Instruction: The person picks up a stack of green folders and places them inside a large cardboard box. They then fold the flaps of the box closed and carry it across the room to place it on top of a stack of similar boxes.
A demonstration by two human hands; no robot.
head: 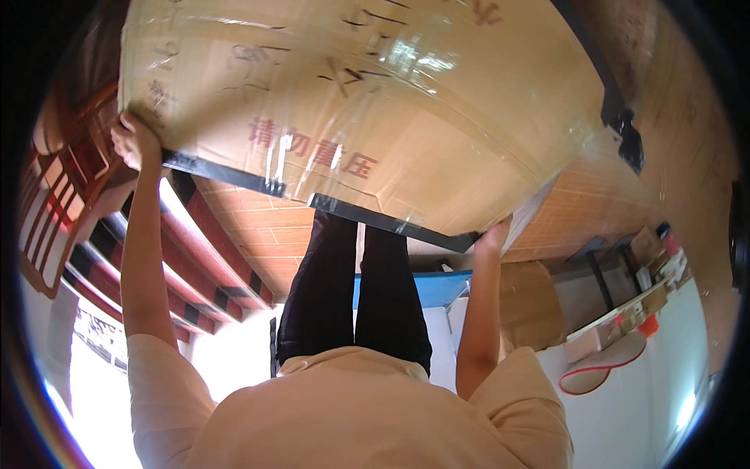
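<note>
A large flat cardboard box, wrapped in clear film or tape, fills the upper part of the head view. It bears red printing and black handwritten marks, and black tape runs along its near and right edges. My left hand grips its near left corner, the fingers curled at the edge. At the near right corner, beside the end of the black tape, my right hand holds the box; the box hides part of its fingers. The box is raised in front of my body, above my legs.
To the left are a wooden chair and steps with dark red and black faces. A blue surface lies behind my legs. On the right are brown cardboard and a shelf with small items. The floor has wood-look tiles.
</note>
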